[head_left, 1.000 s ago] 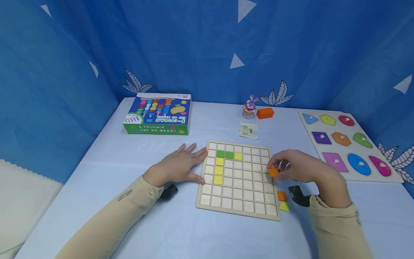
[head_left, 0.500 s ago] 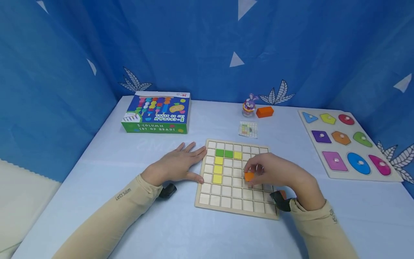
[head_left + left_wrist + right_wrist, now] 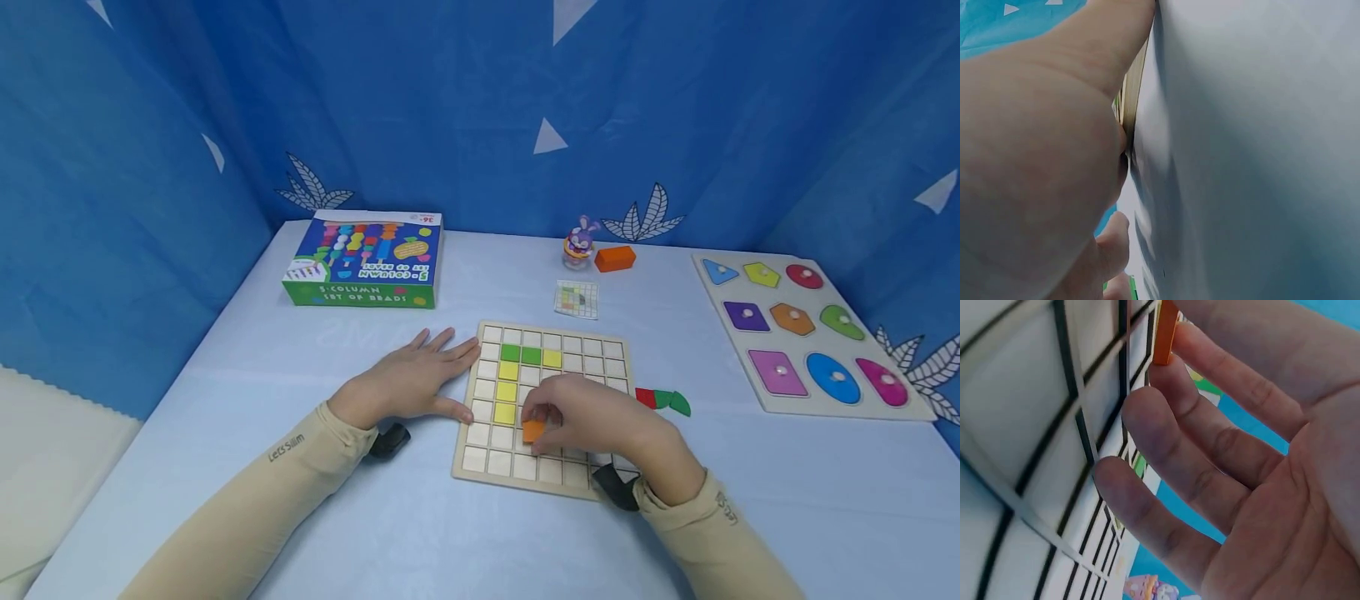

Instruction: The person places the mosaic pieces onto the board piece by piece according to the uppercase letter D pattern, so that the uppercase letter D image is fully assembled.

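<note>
My right hand pinches a small orange square tile between thumb and fingers, low over the wooden grid board. In the right wrist view the orange tile stands on edge against the grid, other fingers loosely bent. Two green tiles and a yellow tile lie in a row on the board. More yellow tiles run down a column below the left green one. Flat on the table, my left hand has spread fingers, with fingertips and thumb at the board's left edge.
Red and green pieces lie right of the board. Behind it are a small grid card, a rabbit figure and an orange block. A bead-set box stands back left, a knobbed shape puzzle right.
My right hand has carried the orange tile leftward from the board's right edge to beside the yellow column. The red and green pieces have come into sight. My left hand has stayed put.
</note>
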Available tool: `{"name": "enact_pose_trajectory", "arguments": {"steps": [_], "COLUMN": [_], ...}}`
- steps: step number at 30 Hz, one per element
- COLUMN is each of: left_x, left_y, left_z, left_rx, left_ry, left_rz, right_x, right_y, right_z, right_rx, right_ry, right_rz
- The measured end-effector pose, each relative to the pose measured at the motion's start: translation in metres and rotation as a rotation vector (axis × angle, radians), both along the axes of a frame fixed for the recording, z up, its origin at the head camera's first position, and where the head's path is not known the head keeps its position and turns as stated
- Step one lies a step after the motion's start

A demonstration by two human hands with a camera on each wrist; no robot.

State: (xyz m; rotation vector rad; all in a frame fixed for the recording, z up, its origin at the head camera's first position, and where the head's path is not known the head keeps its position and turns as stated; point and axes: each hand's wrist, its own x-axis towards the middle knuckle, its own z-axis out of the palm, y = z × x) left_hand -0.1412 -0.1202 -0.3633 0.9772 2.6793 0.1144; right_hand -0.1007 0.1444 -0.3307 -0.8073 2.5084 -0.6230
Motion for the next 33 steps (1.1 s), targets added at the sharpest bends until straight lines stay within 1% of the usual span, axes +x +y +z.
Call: {"name": "enact_pose_trajectory", "arguments": {"steps": [4, 7, 10, 15, 21, 30, 33], "left_x": [-0.001, -0.002, -0.002, -0.003, -0.002, 0.000, 0.000], "left_y": [0.000, 0.001, 0.001, 0.003, 0.005, 0.009, 0.009], "left_z": [-0.001, -0.001, -0.002, -0.002, 0.002, 0.005, 0.005], "left_rx": [-0.009, -0.010, 0.011, 0.023, 0.042, 0.043, 0.037], "left_ry": [-0.008, -0.019, -0.026, -0.043, -0.027, -0.033, -0.031], "left_rz": [0.007, 0.019, 0.016, 0.017, 0.026, 0.055, 0.062], "right_x": [0.004, 0.006, 0.008, 0.010, 0.015, 0.016, 0.016], "right_y": [-0.007, -0.012, -0.016, -0.021, -0.027, -0.032, -0.033], "right_z": [-0.001, -0.002, -0.003, -0.004, -0.005, -0.009, -0.010], "right_rx": [0.022, 0.018, 0.014, 0.023, 0.032, 0.074, 0.088], "right_ry": [0.022, 0.026, 0.044, 0.107, 0.183, 0.226, 0.222], "right_rz": [0.002, 0.001, 0.018, 0.031, 0.021, 0.031, 0.034]}}
